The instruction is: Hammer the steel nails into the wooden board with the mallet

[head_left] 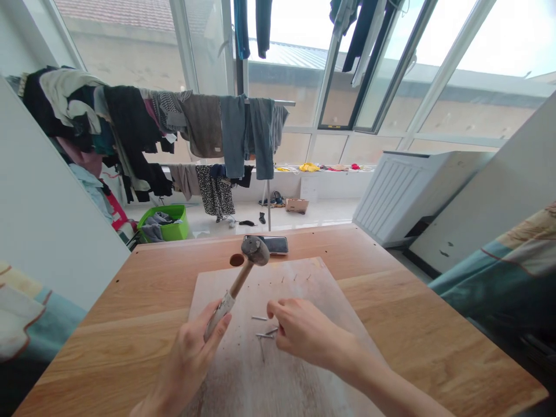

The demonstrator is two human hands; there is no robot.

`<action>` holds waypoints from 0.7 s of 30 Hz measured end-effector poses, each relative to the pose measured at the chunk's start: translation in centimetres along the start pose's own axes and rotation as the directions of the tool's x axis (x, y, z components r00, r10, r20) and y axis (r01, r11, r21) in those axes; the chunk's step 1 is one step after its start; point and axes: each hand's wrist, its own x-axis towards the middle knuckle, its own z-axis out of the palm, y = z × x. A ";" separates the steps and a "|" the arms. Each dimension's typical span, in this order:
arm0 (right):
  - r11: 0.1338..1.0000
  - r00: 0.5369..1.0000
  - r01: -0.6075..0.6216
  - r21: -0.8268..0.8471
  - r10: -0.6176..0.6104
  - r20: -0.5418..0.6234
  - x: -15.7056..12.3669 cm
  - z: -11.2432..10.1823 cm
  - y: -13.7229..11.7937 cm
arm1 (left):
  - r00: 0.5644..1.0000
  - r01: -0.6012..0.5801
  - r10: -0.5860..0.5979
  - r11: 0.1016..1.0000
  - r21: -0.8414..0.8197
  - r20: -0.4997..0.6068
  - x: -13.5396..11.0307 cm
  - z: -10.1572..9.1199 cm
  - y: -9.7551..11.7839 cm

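A hammer [238,284] with a grey metal head and a wooden handle wrapped in white at the grip is in my left hand [191,341]. It tilts up and away from me above a pale wooden board [299,382]. My right hand [304,330] hovers low at the middle of the board, its fingers curled and closed beside a few loose nails [264,335]. Whatever its fingertips may hold is hidden. Another loose nail [259,318] lies just left of them. Toward the board's far edge, several thin nails [295,278] stand upright in a row.
The board rests on a wooden table [147,313]. Behind the hammer head lie a phone [278,245] and a round hole [237,260] in the tabletop. Beyond stand a clothes rack with trousers [233,136], a green basket [176,226] and a white appliance [399,197].
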 end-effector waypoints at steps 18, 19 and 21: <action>0.992 0.944 0.028 0.126 0.015 -0.330 5.7 -0.5 4.3 | 0.999 0.011 -0.007 0.996 -0.087 0.053 -0.5 0.2 0.0; 0.991 0.944 0.028 0.130 0.016 -0.330 5.8 -0.4 4.3 | 0.998 0.012 -0.007 0.996 -0.088 0.059 -0.5 0.2 0.0; 0.990 0.944 0.031 0.140 0.017 -0.331 6.0 -0.2 4.5 | 0.998 0.011 -0.006 0.996 -0.088 0.065 -0.6 0.2 0.0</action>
